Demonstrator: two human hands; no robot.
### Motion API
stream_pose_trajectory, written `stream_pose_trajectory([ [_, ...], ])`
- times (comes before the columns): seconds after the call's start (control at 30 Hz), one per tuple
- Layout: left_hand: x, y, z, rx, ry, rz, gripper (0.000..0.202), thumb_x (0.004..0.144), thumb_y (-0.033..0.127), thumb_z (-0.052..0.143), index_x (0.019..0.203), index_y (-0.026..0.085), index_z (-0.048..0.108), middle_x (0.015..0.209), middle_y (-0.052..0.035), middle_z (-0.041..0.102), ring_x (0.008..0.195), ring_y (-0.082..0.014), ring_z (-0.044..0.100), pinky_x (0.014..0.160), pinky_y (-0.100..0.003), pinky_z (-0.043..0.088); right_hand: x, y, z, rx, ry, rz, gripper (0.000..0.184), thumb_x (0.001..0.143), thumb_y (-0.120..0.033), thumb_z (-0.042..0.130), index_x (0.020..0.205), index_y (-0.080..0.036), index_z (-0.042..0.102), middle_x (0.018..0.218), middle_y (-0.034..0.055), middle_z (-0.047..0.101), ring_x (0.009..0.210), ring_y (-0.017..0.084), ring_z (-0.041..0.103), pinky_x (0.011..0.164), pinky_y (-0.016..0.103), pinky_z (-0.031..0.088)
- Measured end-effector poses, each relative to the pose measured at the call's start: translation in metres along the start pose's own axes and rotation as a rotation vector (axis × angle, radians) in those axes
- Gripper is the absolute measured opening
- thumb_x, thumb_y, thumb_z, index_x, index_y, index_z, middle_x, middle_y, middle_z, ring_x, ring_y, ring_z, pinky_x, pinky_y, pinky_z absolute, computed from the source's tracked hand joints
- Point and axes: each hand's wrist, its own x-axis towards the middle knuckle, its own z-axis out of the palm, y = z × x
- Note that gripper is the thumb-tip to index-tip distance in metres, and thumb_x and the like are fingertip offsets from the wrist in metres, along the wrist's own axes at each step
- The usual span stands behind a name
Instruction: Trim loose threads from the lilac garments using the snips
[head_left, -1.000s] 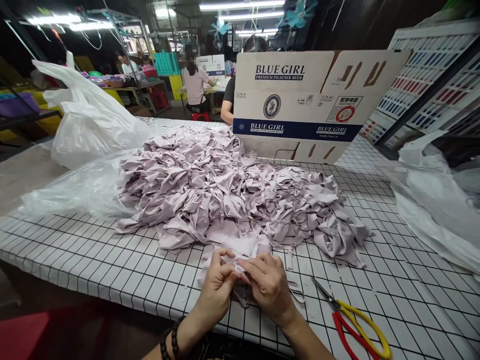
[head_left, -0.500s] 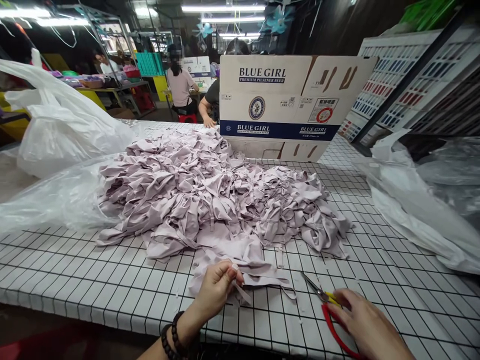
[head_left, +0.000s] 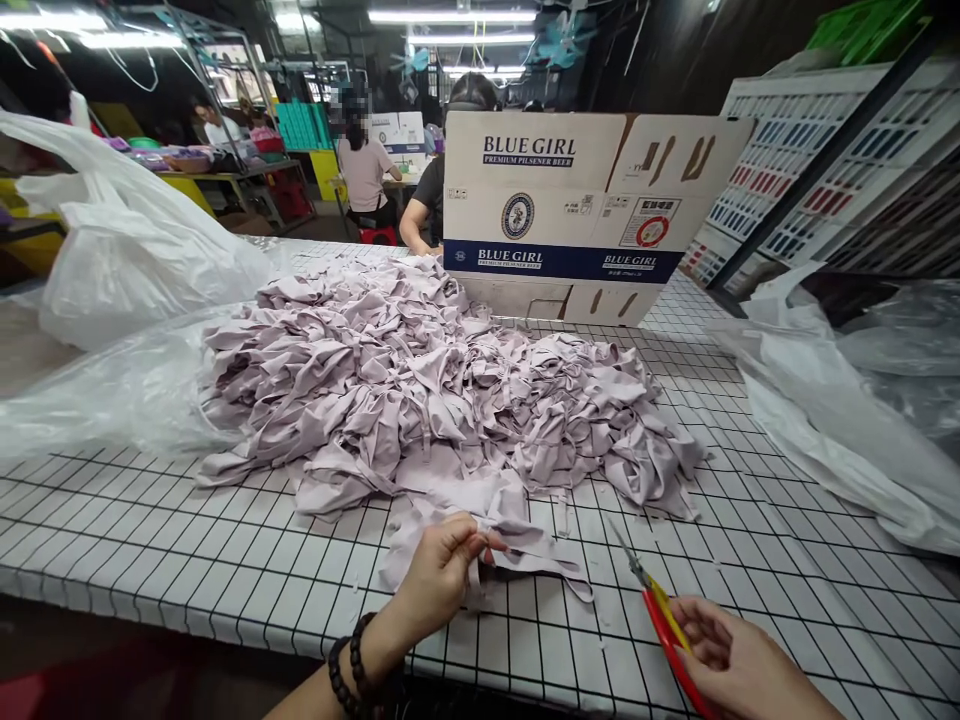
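My left hand (head_left: 442, 565), with dark beads at the wrist, pinches the edge of a pale mauve garment (head_left: 480, 500) between thumb and fingertips. A thin strap (head_left: 574, 582) of that cloth loops out to the right on the table. In my right hand (head_left: 724, 650) are scissors (head_left: 664, 625) with red and yellow handles. Their handles lie against the thumb and curled fingers, and the blades point up and left, looking nearly closed. A big heap of matching mauve garments (head_left: 420, 375) spreads just beyond both hands.
A checked cloth (head_left: 247, 550) covers the table. Behind the heap stands a cardboard box (head_left: 555, 215). Clear plastic bags (head_left: 127, 250) lie at the left, and another plastic bag (head_left: 825, 410) at the right. A co-worker's arm (head_left: 420, 225) shows beside the box; other people sit farther back.
The scissors have swung more upright, with their handles closer together, and my right fingers have curled by them. My left fingertips have shifted slightly right along the cloth; the strap end hanging below them is less visible.
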Motion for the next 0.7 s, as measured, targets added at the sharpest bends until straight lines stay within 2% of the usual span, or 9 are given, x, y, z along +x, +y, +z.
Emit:
stream_pose_trajectory([
  [0.1,0.0,0.0,0.001,0.01,-0.007,0.013,0.034,0.091,0.035,0.049,0.072,0.018,0.071,0.074,-0.0059,0.064,0.069,-0.0174,0.056,0.069,-0.027,0.042,-0.006,-0.044,0.007,0.209,-0.206,-0.102,0.023,0.065,-0.04,0.064,0.075,-0.024,0.052,0.066,-0.0003,0.061,0.062,0.018,0.06,0.061,0.027,0.05],
  [0.17,0.0,0.001,0.001,0.022,-0.02,0.028,0.033,0.092,0.034,0.048,0.075,0.018,0.072,0.073,-0.0057,0.063,0.069,-0.0172,0.056,0.069,-0.026,0.041,-0.01,-0.077,0.014,0.133,-0.222,-0.191,0.026,0.068,-0.043,0.065,0.074,-0.025,0.047,0.063,-0.003,0.056,0.06,0.016,0.056,0.058,0.026,0.047],
  [0.27,-0.001,0.002,0.0,0.034,-0.041,0.062,0.032,0.093,0.033,0.047,0.076,0.018,0.071,0.072,-0.0051,0.061,0.07,-0.0173,0.056,0.068,-0.026,0.041,-0.009,-0.113,0.025,-0.107,-0.182,-0.301,0.036,0.065,-0.049,0.07,0.08,-0.026,0.047,0.069,-0.0025,0.061,0.064,0.018,0.056,0.057,0.028,0.045],
  [0.4,-0.001,0.002,-0.002,0.029,-0.046,0.084,0.033,0.093,0.031,0.047,0.071,0.017,0.067,0.071,-0.005,0.061,0.071,-0.0171,0.056,0.068,-0.026,0.041,-0.001,-0.129,0.035,-0.281,-0.147,-0.392,0.04,0.065,-0.053,0.071,0.082,-0.026,0.046,0.075,-0.0011,0.065,0.068,0.021,0.059,0.062,0.031,0.044],
  [0.7,0.001,-0.002,-0.002,-0.004,-0.042,0.101,0.03,0.091,0.025,0.049,0.065,0.015,0.061,0.068,-0.0029,0.057,0.067,-0.0149,0.053,0.064,-0.024,0.039,-0.009,-0.149,0.04,-0.321,-0.042,-0.405,0.035,0.065,-0.04,0.073,0.08,-0.025,0.045,0.076,-0.002,0.064,0.067,0.02,0.056,0.068,0.034,0.04],
])
